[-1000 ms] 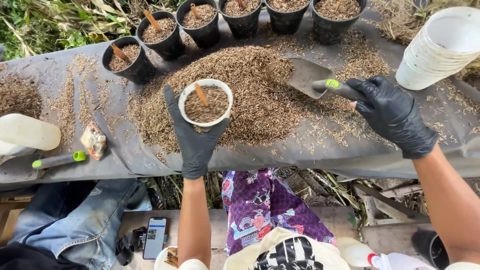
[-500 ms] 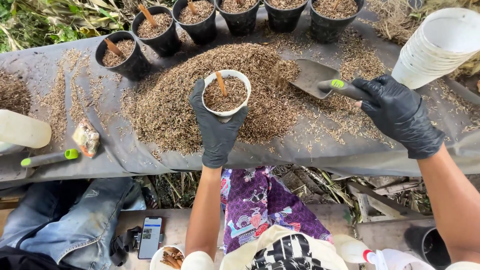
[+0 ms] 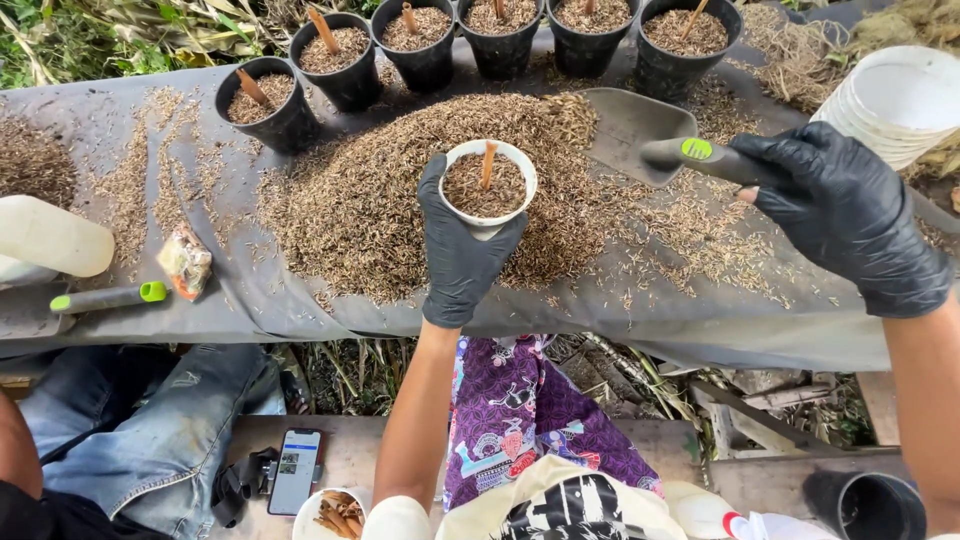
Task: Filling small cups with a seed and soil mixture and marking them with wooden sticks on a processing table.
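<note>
While the husk pile (image 3: 400, 200) lay spread over the grey sheet (image 3: 700, 330), much loose material remained unpotted. Six black pots (image 3: 345, 60) stood filled along the far edge, each apparently with one brown cutting, so that part looked done. One stack of empty white pots (image 3: 905, 100) waited at right; its count could not be told. The right hand (image 3: 845, 215), gloved black, was closed around the handle of one trowel (image 3: 650, 135), blade resting on the pile. The left hand (image 3: 465, 245), also gloved, gripped one white pot (image 3: 488, 185) from below, above the pile, filled with husk and holding one cutting (image 3: 488, 163).
</note>
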